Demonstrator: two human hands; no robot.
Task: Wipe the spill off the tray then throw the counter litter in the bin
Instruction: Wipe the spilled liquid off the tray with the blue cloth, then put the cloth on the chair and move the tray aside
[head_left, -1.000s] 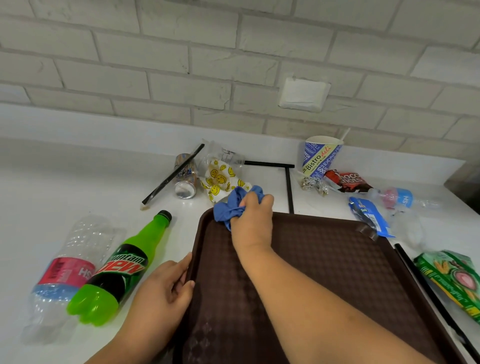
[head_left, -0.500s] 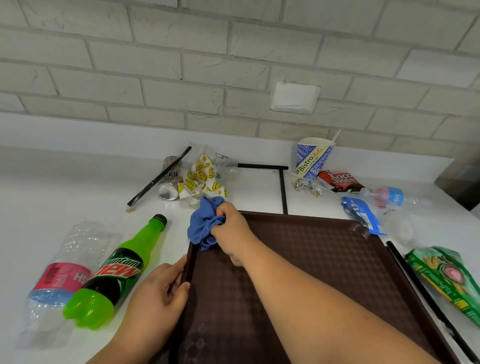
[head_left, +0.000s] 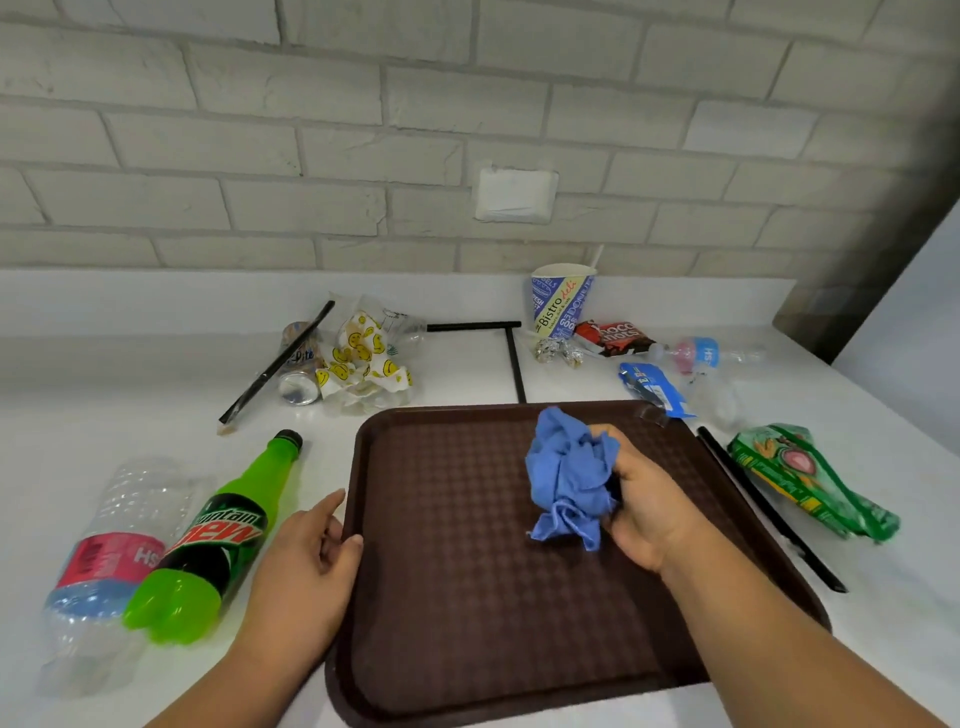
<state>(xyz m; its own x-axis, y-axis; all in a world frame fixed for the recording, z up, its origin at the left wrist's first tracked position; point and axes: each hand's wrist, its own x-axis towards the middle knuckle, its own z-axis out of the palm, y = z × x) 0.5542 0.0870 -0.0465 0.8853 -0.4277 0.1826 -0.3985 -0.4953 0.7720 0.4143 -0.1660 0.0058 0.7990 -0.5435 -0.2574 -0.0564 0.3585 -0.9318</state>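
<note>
Grip of right hand (head_left: 644, 514) closes round bunched blue cloth (head_left: 566, 473), holding it on tray (head_left: 452, 597) right of centre to wipe; left hand (head_left: 306, 566), fingers relaxed, rests on tray's left rim, likely steadying it against the push.

- We're at a food counter, and it looks like a canteen or snack bar: a white counter (head_left: 156, 374) runs from wall to wall.
- From the centre down to 6 o'clock sits a brown textured serving tray (head_left: 457, 597), the cafeteria kind, with a blue cloth (head_left: 566, 473) bunched on it.
- Up at 12 o'clock there's a pale painted brick wall (head_left: 311, 130) with a blank white wall plate (head_left: 516, 195).
- At 1 o'clock a paper cup (head_left: 558, 304) printed "Bistro deli" stands by the wall, with a chocolate wrapper (head_left: 615, 335) just beside it.
- At 11 o'clock there's a smiley-print food wrapper (head_left: 363, 364) and a drinks can (head_left: 301, 384) on its side.
- Over at 8 o'clock a green soda bottle (head_left: 218, 535) and a clear water bottle (head_left: 109, 551) lie side by side.
- At 3 o'clock lies a green snack bag (head_left: 810, 478).
</note>
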